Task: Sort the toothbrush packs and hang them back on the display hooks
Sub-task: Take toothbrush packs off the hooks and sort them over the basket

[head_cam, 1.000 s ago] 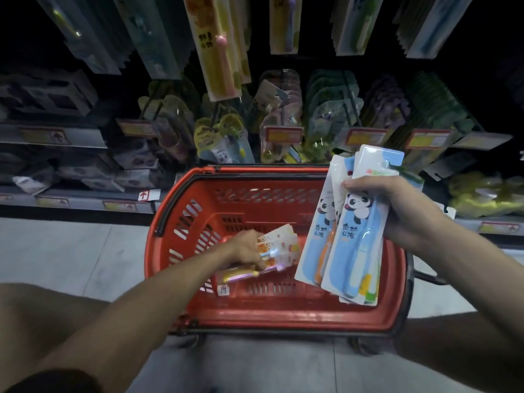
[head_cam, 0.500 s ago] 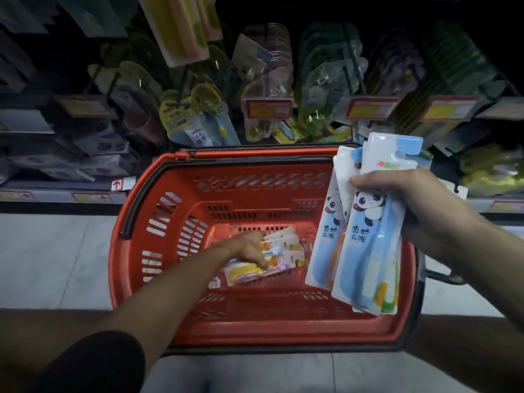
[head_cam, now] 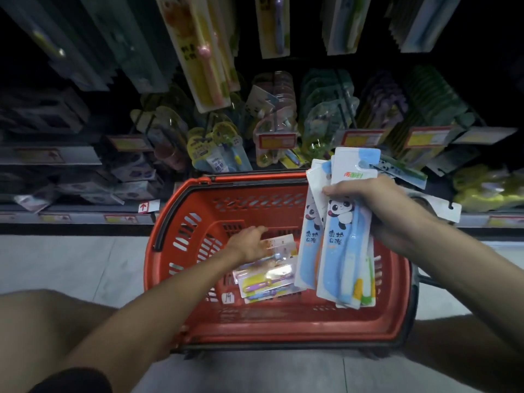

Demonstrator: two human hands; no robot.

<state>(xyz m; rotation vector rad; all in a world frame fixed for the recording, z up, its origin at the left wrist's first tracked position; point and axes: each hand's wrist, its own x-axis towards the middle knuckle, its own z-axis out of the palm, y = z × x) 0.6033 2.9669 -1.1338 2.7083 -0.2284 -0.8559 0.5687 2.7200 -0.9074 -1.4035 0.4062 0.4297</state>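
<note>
My right hand point(head_cam: 394, 211) is shut on a fanned stack of several blue-and-white panda toothbrush packs point(head_cam: 338, 251), held upright over the right side of the red basket point(head_cam: 283, 334). My left hand point(head_cam: 251, 245) reaches down into the basket with its fingers stretched out, resting on the upper end of a few small colourful toothbrush packs point(head_cam: 266, 279). Those packs lie flat on the basket floor. The display hooks point(head_cam: 344, 89) above the basket carry hanging packs.
A yellow pack with a pink brush point(head_cam: 202, 52) hangs low over the basket's far side. Red price tags point(head_cam: 276, 140) line the shelf row behind it. Boxed goods point(head_cam: 133, 188) fill the lower left shelves. The basket stands on a grey tiled floor point(head_cam: 71, 265).
My left hand has gone lower into the basket, and the small packs it held now lie on the floor under its spread fingers. My right hand keeps the panda packs steady.
</note>
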